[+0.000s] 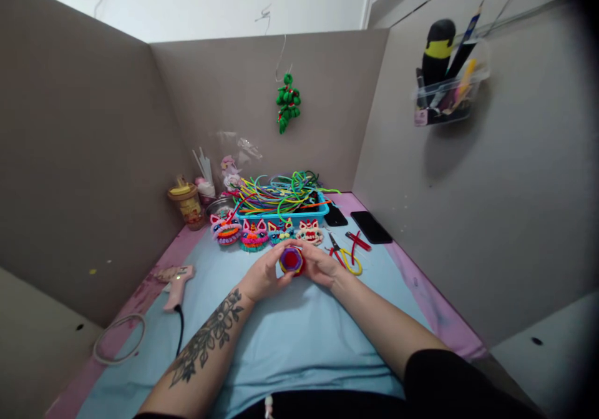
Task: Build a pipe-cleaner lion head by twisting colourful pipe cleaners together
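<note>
Between my two hands is a small round piece of coiled pipe cleaners (291,260), with a red middle, a purple ring and a yellow and red rim. My left hand (266,273) grips it from the left, its thumb at the lower edge. From the right, the fingers of my right hand (322,265) close around the same piece. Just beyond my hands stand several pipe-cleaner animal heads: a purple-mouthed one (226,230), a pink one (254,236), a blue one (281,231) and a cream and red one (309,233).
A blue basket (262,218) of loose pipe cleaners (281,193) stands behind the heads. Yellow-handled scissors (350,261), red pliers (358,241) and a phone (371,227) lie right. A pink glue gun (176,288) lies left, near a cup (188,207). Grey panels enclose the table.
</note>
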The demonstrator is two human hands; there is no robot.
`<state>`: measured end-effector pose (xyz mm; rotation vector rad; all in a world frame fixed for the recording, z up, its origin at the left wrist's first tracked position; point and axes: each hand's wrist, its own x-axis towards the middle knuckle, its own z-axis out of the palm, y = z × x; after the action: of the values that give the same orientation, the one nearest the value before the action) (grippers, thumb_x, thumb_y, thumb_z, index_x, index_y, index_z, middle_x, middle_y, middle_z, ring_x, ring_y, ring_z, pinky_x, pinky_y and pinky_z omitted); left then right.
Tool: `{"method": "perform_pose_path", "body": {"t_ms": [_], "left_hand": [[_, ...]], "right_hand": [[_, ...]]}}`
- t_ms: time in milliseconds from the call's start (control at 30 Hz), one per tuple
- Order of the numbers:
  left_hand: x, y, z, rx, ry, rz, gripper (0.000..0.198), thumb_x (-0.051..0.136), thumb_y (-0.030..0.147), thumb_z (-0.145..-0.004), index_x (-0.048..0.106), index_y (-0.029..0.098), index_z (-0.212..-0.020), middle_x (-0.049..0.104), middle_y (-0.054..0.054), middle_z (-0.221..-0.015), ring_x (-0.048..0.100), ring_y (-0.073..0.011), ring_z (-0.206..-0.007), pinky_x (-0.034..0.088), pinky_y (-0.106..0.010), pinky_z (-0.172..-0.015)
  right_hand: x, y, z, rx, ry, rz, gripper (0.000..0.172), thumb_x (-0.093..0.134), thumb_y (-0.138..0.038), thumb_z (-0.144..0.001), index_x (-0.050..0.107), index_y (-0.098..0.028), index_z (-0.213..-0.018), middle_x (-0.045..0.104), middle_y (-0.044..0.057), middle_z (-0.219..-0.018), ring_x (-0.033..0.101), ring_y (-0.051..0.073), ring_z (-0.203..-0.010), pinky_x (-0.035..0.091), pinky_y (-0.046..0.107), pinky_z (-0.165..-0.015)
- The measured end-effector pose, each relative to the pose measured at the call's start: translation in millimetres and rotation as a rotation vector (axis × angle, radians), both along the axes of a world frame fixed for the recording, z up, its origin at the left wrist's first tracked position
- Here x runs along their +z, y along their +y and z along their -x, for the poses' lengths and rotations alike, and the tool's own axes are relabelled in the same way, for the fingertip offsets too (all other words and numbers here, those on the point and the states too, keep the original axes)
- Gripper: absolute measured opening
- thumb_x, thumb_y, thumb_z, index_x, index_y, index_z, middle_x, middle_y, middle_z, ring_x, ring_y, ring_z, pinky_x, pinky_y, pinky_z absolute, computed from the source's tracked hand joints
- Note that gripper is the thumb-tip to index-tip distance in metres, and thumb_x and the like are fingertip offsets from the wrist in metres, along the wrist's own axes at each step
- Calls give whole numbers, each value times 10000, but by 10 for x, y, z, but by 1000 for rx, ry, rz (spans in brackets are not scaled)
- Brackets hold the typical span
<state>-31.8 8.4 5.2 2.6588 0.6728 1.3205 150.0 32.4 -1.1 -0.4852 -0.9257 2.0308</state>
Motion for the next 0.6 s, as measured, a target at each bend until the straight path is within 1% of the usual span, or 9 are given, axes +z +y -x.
{"method": "perform_pose_path", "body": {"t_ms": [67, 133, 200, 267, 333, 433, 533, 600], "left_hand": [[-28, 22, 10, 77, -159, 91, 837, 619, 158, -746, 70, 265, -1369, 409, -183, -1327, 523, -248, -1142, 457, -474, -925], [-58, 66, 36, 162, -353, 190, 827, 622, 168, -748, 77, 266, -1361, 397, -180, -1327, 556, -224, -1091, 459, -457, -920], [-83, 123, 72, 233, -489, 297, 812, 628, 186, -747, 92, 264, -1351, 398, -176, -1318, 569, -211, -1062, 459, -442, -917], [-100, 172, 106, 286, -541, 390, 798, 629, 208, -747, 103, 258, -1344, 407, -173, -1305, 575, -210, -1047, 461, -438, -911], [-113, 196, 120, 319, -527, 450, 780, 618, 220, -756, 107, 247, -1345, 411, -174, -1297, 576, -212, -1043, 460, -442, -908], [-118, 170, 96, 309, -441, 476, 772, 598, 209, -769, 97, 231, -1356, 405, -178, -1304, 540, -224, -1102, 440, -450, -932], [-101, 104, 52, 300, -345, 501, 764, 587, 199, -773, 102, 240, -1363, 416, -173, -1302, 547, -229, -1092, 459, -453, -904], [-75, 68, 30, 288, -300, 496, 755, 580, 195, -779, 103, 243, -1362, 425, -170, -1303, 541, -230, -1103, 462, -450, -902]], "right_hand": [[34, 42, -51, -64, 2, 81, 354, 605, -404, -758, 538, -200, -1039, 654, 43, -886, 624, 155, -755, 475, 281, -654], [77, 96, -140, -187, -2, 123, 300, 555, -419, -791, 551, -202, -999, 648, 32, -838, 617, 139, -717, 470, 266, -629], [122, 163, -254, -360, -18, 107, 255, 577, -395, -775, 563, -209, -949, 638, 9, -772, 603, 125, -683, 462, 249, -618], [178, 246, -364, -524, -77, 40, 238, 631, -376, -726, 570, -213, -888, 626, -8, -720, 587, 122, -665, 454, 246, -624], [262, 360, -444, -618, -227, -59, 250, 688, -359, -663, 573, -207, -826, 609, -18, -676, 561, 119, -632, 428, 237, -592], [449, 625, -469, -632, -483, -252, 271, 702, -387, -625, 579, -179, -749, 589, -15, -648, 520, 112, -592, 389, 236, -561], [659, 1011, -373, -649, -667, -498, 273, 648, -419, -657, 598, -158, -720, 588, -6, -650, 507, 111, -602, 395, 243, -584], [779, 1306, -254, -680, -727, -603, 267, 624, -402, -669, 620, -150, -756, 613, 5, -691, 533, 121, -640, 417, 260, -630]]}}
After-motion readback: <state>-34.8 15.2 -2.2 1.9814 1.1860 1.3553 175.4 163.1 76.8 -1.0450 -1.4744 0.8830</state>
